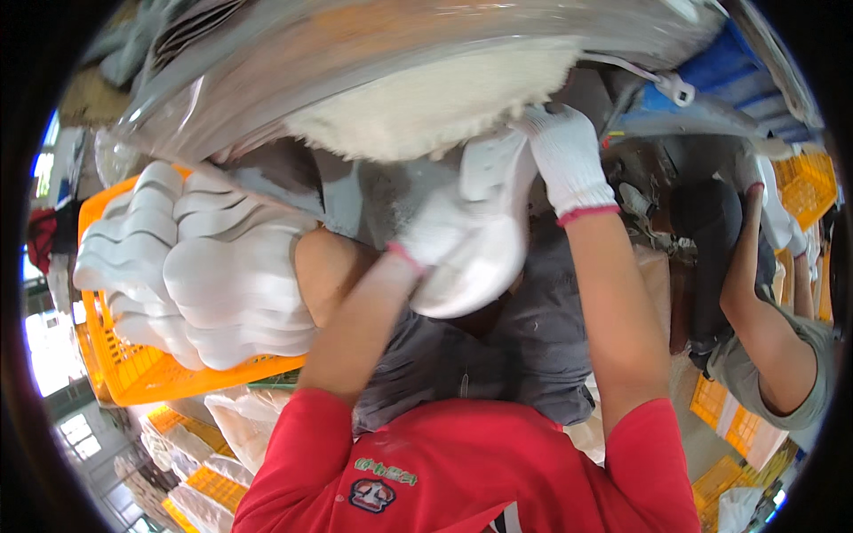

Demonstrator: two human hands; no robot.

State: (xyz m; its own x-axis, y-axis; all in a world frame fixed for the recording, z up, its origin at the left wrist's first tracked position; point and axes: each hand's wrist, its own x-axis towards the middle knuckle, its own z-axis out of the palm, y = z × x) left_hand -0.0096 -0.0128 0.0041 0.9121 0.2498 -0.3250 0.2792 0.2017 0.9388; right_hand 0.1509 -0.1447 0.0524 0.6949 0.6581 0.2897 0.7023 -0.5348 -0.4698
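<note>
In front of my lap is a white, smooth, curved piece (pixel 484 266) shaped like a shoe sole, tilted with its far end up near the fluffy cream buffing wheel (pixel 435 102). My left hand (pixel 435 231), in a white knit glove and blurred by motion, is closed on the piece's left side. Also gloved, my right hand (pixel 569 160) grips its upper end, right below the wheel's edge; some of its fingers are hidden behind the piece. Whether the piece touches the wheel I cannot tell.
An orange crate (pixel 133 377) filled with stacked white pieces (pixel 231 280) of similar shape stands at my left. A grey, plastic-covered housing (pixel 649 35) curves over the wheel. On the right, a co-worker's arm (pixel 746 275) reaches past more orange crates (pixel 804 186).
</note>
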